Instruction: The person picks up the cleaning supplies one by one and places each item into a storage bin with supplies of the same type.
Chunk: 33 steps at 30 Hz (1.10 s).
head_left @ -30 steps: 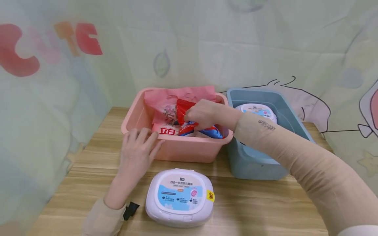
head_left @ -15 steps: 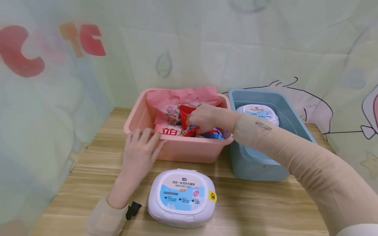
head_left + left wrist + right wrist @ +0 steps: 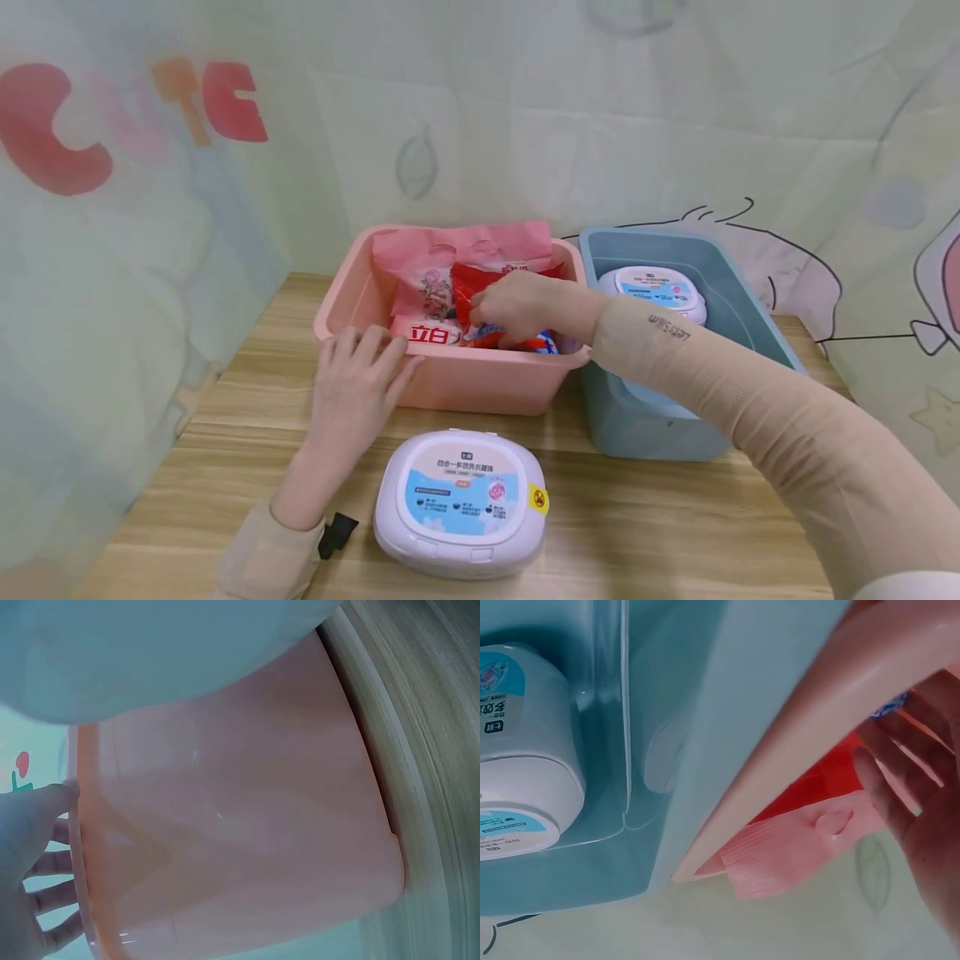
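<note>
Centre: pink rectangular plastic bin (image 3: 480, 383), your left hand (image 3: 351, 385) resting relaxed on its rim. Inside: red plastic pouch (image 3: 465, 287), your right hand (image 3: 517, 307) there, grip unclear.

We see smooth plastic with a soft sheen on the pink bin (image 3: 472, 383) and the blue bin (image 3: 660, 433), and glossier plastic on the white boxes (image 3: 459, 504). The red packet (image 3: 462, 285) looks like shiny, creased film. We find smooth wood grain on the table (image 3: 675, 525), and matt, wrinkled cloth in the backdrop (image 3: 495, 175) and sleeve (image 3: 795, 433).
</note>
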Each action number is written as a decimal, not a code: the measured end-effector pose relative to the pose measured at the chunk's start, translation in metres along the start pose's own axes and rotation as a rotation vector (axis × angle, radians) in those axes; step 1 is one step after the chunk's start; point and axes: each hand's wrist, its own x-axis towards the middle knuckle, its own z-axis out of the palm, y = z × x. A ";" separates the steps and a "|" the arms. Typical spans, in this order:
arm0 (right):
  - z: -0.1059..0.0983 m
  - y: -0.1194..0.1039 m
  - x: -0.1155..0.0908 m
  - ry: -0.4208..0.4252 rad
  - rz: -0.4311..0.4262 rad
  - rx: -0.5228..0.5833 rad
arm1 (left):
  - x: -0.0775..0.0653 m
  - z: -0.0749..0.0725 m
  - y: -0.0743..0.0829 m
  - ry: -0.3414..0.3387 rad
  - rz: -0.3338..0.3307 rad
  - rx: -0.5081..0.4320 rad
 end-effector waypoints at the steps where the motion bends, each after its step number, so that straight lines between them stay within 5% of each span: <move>1: 0.000 0.000 0.000 0.000 0.005 0.005 | 0.000 0.000 0.000 -0.012 -0.003 0.002; 7: -0.002 0.003 -0.006 0.007 0.038 0.049 | 0.000 -0.002 0.001 -0.076 -0.018 0.017; 33: -0.001 0.009 -0.043 0.091 0.137 0.018 | -0.003 0.003 -0.001 0.003 0.001 -0.012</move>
